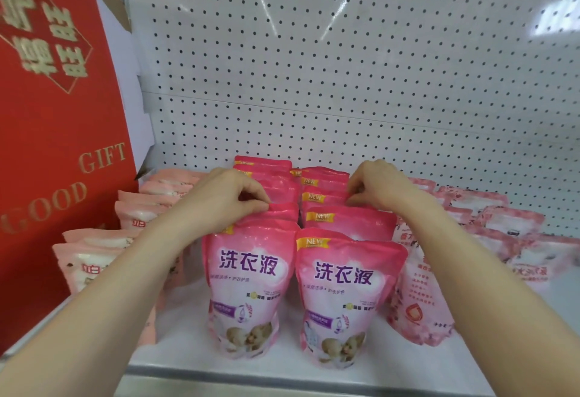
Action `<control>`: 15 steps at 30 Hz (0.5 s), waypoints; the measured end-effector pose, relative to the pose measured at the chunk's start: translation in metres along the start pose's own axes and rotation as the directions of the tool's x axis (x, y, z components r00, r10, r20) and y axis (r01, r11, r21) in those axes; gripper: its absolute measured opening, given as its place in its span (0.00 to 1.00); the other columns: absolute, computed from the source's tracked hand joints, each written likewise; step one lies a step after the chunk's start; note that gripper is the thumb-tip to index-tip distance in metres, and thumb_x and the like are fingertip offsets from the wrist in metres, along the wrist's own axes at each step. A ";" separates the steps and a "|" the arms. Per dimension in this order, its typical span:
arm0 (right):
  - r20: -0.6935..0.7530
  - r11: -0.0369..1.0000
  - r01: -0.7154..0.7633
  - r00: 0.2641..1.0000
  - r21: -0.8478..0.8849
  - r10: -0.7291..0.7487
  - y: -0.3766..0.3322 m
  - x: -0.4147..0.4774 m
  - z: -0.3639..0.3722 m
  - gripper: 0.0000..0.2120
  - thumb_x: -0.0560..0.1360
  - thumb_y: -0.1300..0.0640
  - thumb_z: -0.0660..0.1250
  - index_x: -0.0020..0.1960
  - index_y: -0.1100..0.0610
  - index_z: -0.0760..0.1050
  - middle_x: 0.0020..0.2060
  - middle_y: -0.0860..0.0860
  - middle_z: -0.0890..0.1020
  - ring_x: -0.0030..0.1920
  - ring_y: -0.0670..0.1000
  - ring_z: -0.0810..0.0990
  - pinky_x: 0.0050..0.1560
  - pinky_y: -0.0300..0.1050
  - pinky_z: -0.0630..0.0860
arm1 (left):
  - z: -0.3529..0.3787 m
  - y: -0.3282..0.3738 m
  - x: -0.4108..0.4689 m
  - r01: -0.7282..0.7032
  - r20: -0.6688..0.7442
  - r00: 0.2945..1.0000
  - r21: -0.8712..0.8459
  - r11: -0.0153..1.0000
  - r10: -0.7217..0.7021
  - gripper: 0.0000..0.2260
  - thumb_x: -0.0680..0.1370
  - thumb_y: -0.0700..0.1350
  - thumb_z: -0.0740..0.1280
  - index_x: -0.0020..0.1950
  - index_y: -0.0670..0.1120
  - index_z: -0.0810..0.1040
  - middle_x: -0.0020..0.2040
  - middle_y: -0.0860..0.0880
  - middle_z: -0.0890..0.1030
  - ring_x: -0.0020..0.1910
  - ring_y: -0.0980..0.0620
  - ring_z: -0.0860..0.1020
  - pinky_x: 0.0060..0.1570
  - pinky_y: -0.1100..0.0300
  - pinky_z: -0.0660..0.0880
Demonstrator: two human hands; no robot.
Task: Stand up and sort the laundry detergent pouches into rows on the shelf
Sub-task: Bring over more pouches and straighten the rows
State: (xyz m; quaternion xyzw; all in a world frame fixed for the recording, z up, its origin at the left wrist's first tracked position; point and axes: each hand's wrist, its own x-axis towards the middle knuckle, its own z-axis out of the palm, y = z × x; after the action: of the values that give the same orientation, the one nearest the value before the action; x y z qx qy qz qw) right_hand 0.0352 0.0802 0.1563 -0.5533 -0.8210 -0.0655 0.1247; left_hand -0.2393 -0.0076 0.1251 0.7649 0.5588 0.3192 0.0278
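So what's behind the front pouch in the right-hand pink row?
More upright pink pouches in a row, only their tops showing; the right hand pinches one. Their lower parts are covered.

From my end, the bright pink pouches [248, 274] read as thin plastic film, glossy and smooth. There are soft highlights on their bulging fronts and creases along the top seals where the left hand [226, 196] and the right hand [379, 183] pinch them. The pale pink pouches [91, 258] look like the same film but duller, nearly satin. The patterned pouches [417, 302] shine and wrinkle. The back panel [345, 67] is white perforated sheet, painted metal by its look, glossy enough to carry streaks of light. The shelf [282, 374] is smooth white with a faint sheen. The red gift box [56, 133] is matt card with shiny gold foil lettering [103, 158].
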 end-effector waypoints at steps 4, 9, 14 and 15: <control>0.023 0.982 -0.009 1.000 0.189 0.005 0.004 0.001 -0.013 0.09 0.70 0.44 0.75 0.47 0.47 0.86 0.39 0.44 0.85 0.41 0.46 0.82 0.46 0.44 0.80 | -0.001 0.000 0.001 -0.031 -0.016 0.999 0.020 0.999 0.031 0.02 0.73 0.51 0.74 0.42 0.59 0.85 0.40 0.64 0.82 0.44 0.65 0.78 0.48 0.66 0.73; -0.009 0.998 -0.011 1.000 0.057 0.011 0.004 0.033 -0.010 0.14 0.76 0.56 0.70 0.61 0.52 0.81 0.53 0.50 0.85 0.53 0.51 0.82 0.58 0.48 0.78 | -0.007 -0.005 0.008 -0.001 -0.041 0.999 -0.018 1.000 0.000 0.06 0.74 0.58 0.69 0.42 0.60 0.85 0.39 0.64 0.83 0.44 0.65 0.79 0.51 0.58 0.76; 0.167 1.000 0.025 0.986 0.000 -0.024 -0.005 0.062 0.003 0.14 0.74 0.56 0.73 0.60 0.53 0.82 0.55 0.51 0.84 0.57 0.52 0.81 0.62 0.49 0.76 | -0.010 -0.012 0.036 0.030 -0.050 0.998 -0.015 0.999 -0.031 0.04 0.75 0.52 0.70 0.49 0.59 0.84 0.46 0.62 0.84 0.47 0.61 0.81 0.55 0.57 0.76; 0.163 1.000 0.030 0.986 -0.008 -0.028 -0.008 0.064 0.003 0.12 0.73 0.56 0.74 0.56 0.52 0.83 0.53 0.50 0.85 0.55 0.52 0.82 0.60 0.49 0.77 | -0.009 -0.014 0.042 0.039 -0.013 0.999 0.030 0.999 -0.039 0.07 0.76 0.50 0.70 0.53 0.58 0.83 0.51 0.59 0.84 0.52 0.59 0.80 0.58 0.56 0.74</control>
State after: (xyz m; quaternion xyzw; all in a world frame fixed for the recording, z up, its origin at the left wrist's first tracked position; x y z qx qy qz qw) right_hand 0.0047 0.1350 0.1712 -0.5454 -0.8361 -0.0263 0.0531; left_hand -0.2480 0.0318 0.1458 0.7522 0.5785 0.3150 0.0191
